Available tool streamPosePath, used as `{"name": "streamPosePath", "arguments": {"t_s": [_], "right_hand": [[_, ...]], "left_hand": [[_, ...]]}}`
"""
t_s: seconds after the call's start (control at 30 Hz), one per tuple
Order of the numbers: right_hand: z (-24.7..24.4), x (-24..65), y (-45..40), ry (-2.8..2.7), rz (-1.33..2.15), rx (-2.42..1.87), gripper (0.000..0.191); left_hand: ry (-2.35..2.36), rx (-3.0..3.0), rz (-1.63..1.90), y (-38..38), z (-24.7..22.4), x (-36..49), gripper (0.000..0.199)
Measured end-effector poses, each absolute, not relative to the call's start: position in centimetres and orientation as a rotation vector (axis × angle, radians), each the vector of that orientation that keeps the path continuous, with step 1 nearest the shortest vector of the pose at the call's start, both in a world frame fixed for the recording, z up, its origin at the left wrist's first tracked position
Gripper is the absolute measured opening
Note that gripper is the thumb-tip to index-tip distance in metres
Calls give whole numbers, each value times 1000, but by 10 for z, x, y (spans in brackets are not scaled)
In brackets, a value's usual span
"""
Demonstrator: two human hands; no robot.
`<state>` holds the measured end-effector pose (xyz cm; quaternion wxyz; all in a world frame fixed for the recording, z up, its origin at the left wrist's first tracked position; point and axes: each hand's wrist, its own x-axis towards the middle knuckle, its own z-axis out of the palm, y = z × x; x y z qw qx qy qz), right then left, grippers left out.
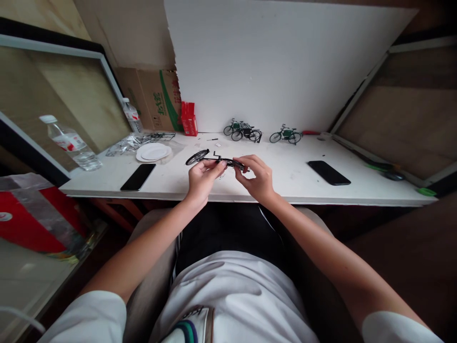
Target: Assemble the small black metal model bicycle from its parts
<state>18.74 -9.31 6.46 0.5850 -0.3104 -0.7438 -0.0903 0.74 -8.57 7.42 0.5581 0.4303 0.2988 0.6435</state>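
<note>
A small black model bicycle [197, 157] is held on its side just above the white table. My left hand [204, 178] is closed on the middle of its frame, thumb on top. My right hand [257, 177] pinches the wheel end on the right with thumb and fingers. One spoked wheel sticks out to the left, past my left fingers. Part of the frame and the right wheel are covered by my fingers. Behind my hands, two model bicycles [246, 134] stand close together, and another green and black model bicycle [285, 135] stands farther right.
On the white table [285, 186] lie a phone [138, 177] at left and another phone [329, 172] at right. White plates [153, 152], bagged black parts [143, 139], a red box [189, 119] and a water bottle [73, 145] are on the left. A cardboard box [150, 97] stands behind.
</note>
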Motion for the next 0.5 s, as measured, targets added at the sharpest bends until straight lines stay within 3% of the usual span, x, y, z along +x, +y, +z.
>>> {"name": "streamPosePath", "arguments": {"t_s": [0.5], "right_hand": [[69, 187, -94, -1811, -137, -704, 23]], "left_hand": [[698, 1058, 1484, -83, 75, 5, 48]]}}
